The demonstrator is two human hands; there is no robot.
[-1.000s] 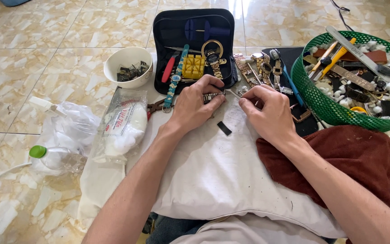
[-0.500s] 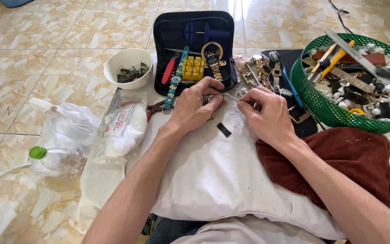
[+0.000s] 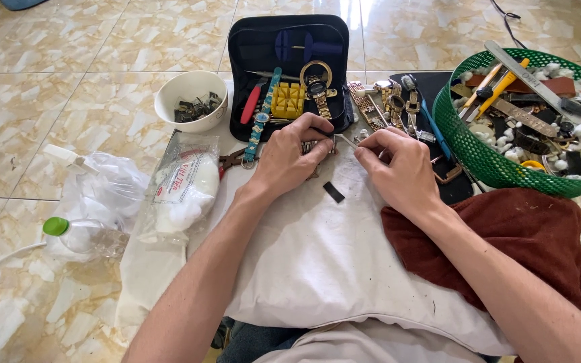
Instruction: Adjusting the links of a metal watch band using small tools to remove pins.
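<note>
Left hand (image 3: 295, 156) pins metal watch band (image 3: 317, 146) lying left-right

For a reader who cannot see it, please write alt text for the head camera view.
Two bare hands, left hand and right hand, work on a metal watch band over a white cloth. Behind lie an open tool case, a white bowl and a green basket.

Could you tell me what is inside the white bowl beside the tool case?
The white bowl holds a small heap of dark metal pieces, possibly watch parts. Whatever lies beneath that heap is covered.
</note>
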